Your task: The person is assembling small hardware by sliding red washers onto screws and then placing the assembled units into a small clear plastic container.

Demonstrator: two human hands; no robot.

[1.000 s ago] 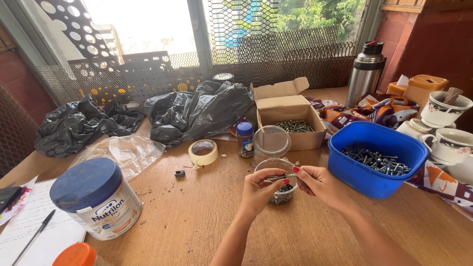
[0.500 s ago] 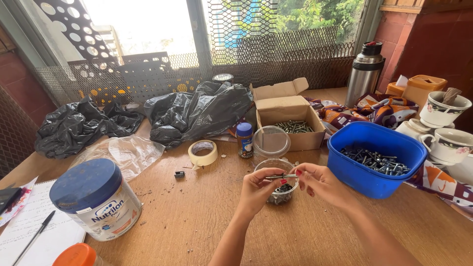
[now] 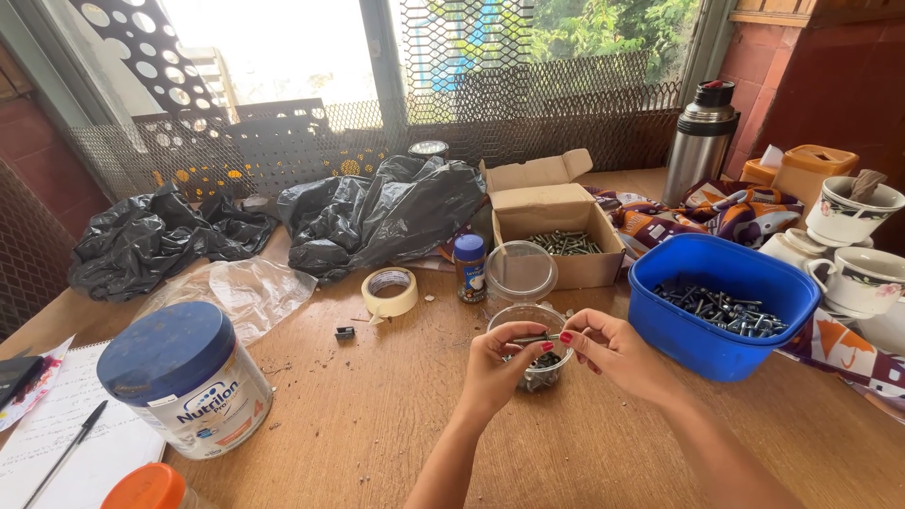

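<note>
Over a small clear plastic cup (image 3: 544, 375) with dark metal pieces in it, both my hands meet. My left hand (image 3: 497, 369) and my right hand (image 3: 616, 353) pinch the two ends of a thin dark screw (image 3: 540, 337) held level above the cup. A clear lid (image 3: 521, 270) lies just behind the cup. To the right stands a blue plastic tub (image 3: 709, 353) with several dark screws in it. Behind the lid is an open cardboard box (image 3: 556, 209) holding more screws.
A roll of tape (image 3: 390, 293) and a small blue-capped jar (image 3: 469, 268) sit left of the lid. A blue-lidded tin (image 3: 185, 377), notepad with pen (image 3: 66, 451), black plastic bags (image 3: 377, 213), steel flask (image 3: 699, 141) and cups (image 3: 858, 278) ring the wooden table (image 3: 377, 424).
My hands stay over the cup. The fingers have shifted slightly on the screw, which now lies level between both hands.
</note>
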